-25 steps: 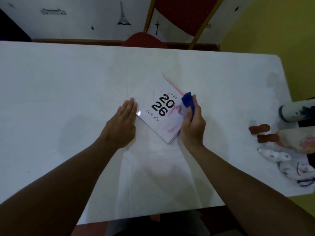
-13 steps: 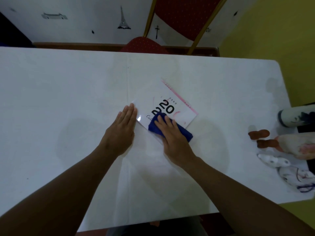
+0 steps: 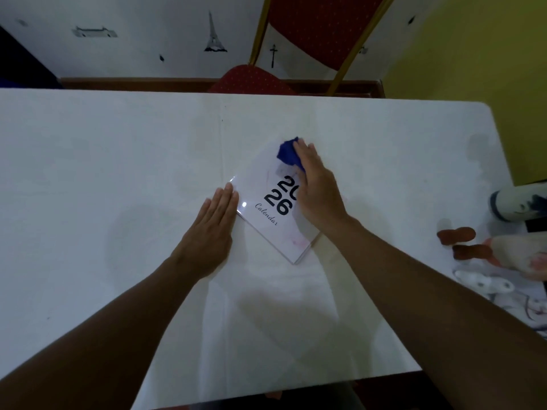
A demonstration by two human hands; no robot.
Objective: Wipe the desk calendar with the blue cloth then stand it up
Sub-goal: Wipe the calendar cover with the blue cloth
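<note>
A white desk calendar (image 3: 268, 216) printed "2026 Calendar" lies flat and turned diagonally on the white table (image 3: 118, 161). My right hand (image 3: 318, 184) presses the blue cloth (image 3: 288, 153) onto the calendar's far corner; the cloth sticks out past my fingertips. The hand covers part of the "20" and the calendar's right side. My left hand (image 3: 211, 229) rests flat on the table, fingers together, with its fingertips against the calendar's left edge.
At the table's right edge lie a white bottle (image 3: 518, 202) on its side, brown figurine feet (image 3: 457, 233) and several pale ceramic pieces (image 3: 485, 284). A red chair (image 3: 251, 79) stands behind the far edge. The near table edge is close to my body.
My right hand has swept the blue cloth from the calendar's near-left part up to its far corner. Before that it moved from the right edge to the near part. The left hand stayed put.
</note>
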